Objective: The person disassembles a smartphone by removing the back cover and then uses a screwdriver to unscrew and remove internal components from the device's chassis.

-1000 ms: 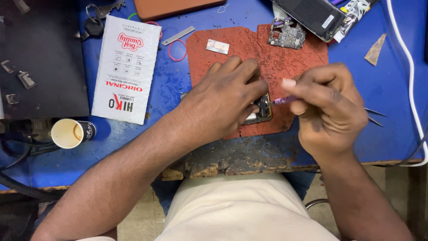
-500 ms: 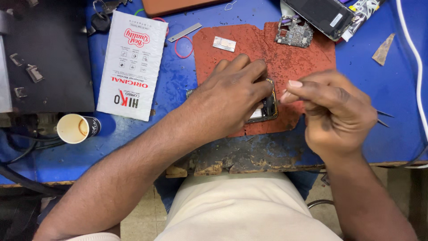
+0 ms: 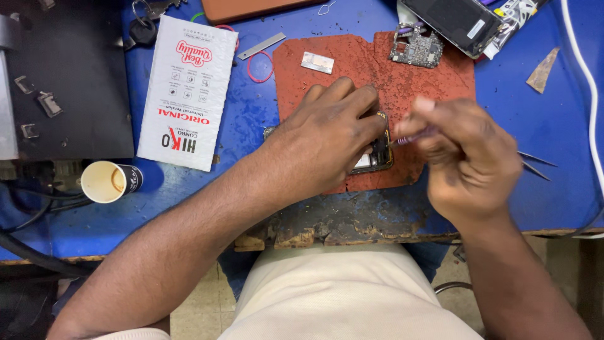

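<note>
Pressing the phone, left hand fingers spread; blurred right hand seemingly pinches a tool.

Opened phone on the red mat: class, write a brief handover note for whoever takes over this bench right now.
Left hand: pressed flat over the opened phone, pinning it on the worn red rubber mat.
Right hand: blurred, fingers pinching a thin purple-handled tool, tip at the phone's right edge.
Done: green circuit board lies out on the mat's top edge.
Left: phone not yet closed; metal tweezers lie right of the hand.
</note>
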